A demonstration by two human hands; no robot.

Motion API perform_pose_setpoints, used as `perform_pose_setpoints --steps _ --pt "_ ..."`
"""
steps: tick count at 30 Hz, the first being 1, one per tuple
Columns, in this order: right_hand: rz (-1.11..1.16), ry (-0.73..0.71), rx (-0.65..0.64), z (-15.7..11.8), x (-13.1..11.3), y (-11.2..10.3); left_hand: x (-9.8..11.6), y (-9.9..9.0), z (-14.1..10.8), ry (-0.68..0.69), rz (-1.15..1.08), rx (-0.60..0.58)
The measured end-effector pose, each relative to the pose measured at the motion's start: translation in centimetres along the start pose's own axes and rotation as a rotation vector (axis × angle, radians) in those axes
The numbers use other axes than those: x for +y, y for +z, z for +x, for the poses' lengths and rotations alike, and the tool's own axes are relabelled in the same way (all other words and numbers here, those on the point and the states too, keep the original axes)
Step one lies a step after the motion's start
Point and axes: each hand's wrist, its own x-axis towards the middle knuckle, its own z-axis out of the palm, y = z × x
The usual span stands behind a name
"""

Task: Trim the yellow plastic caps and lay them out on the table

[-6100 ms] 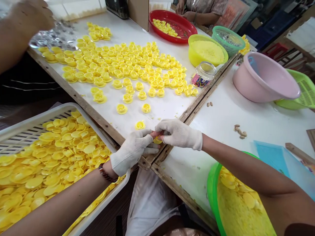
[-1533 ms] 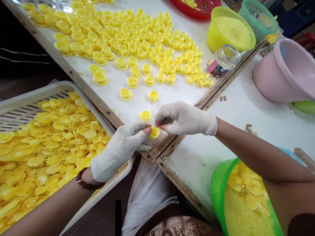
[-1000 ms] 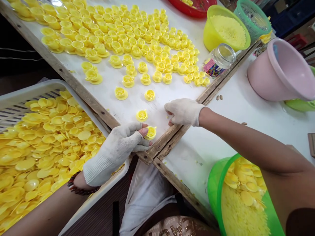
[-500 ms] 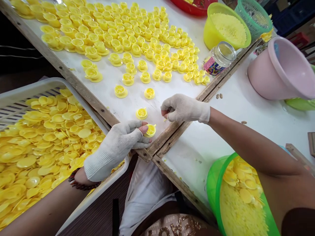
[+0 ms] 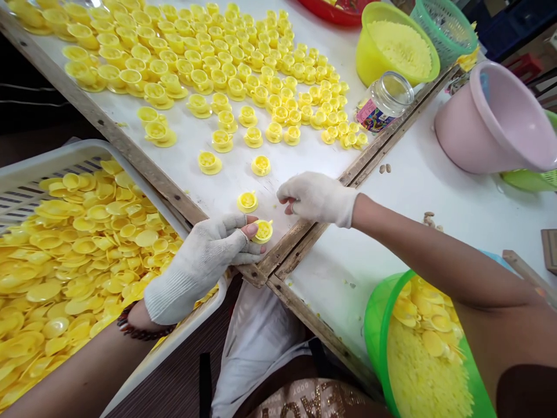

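My left hand (image 5: 213, 249), in a white fingerless glove, pinches a small yellow cup on a saucer (image 5: 263, 231) between thumb and fingers, over the table's near corner. To its right my right hand (image 5: 311, 197), gloved alike, hangs over the wooden edge with its fingers curled together; whatever they hold, if anything, is hidden. A second yellow cup and saucer (image 5: 248, 201) stands on the white table (image 5: 174, 168) just beyond the held one. Farther back, several rows of similar cups (image 5: 217, 64) cover the tabletop.
At left, a white basket (image 5: 87, 146) is heaped with yellow cups and saucers. A green bucket (image 5: 375, 313) of yellow pieces is at lower right. A clear jar (image 5: 385, 101), a yellow tub (image 5: 366, 55) and a pink bucket (image 5: 461, 128) sit beyond the wooden edges (image 5: 300, 232).
My right hand has shifted slightly left and turned, its back now more toward the camera. My left hand keeps its grip on the cup. The whole view has shifted a little.
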Motion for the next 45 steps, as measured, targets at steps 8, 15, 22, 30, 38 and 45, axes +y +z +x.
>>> perform_pose_setpoints --steps 8,15,22,30,38,45 --pt "-0.143 -0.031 -0.134 0.6 0.7 -0.6 0.3 0.2 -0.1 -0.017 -0.007 0.031" --pt "-0.372 0.114 -0.334 1.1 -2.1 -1.1 0.2 0.2 -0.2 -0.010 0.008 0.034" --pt "-0.277 0.039 -0.298 0.8 -1.7 -0.8 0.5 0.3 -0.3 -0.034 0.022 0.033" --pt "-0.039 -0.106 0.002 1.5 0.6 0.0 0.3 0.0 -0.1 -0.021 0.020 0.020" --pt "-0.163 -0.142 -0.054 1.9 0.2 -0.1 0.3 0.2 -0.2 -0.012 0.030 0.019" --pt "-0.265 -0.117 -0.171 0.7 0.2 0.8 0.4 0.2 -0.2 -0.023 0.025 0.018"
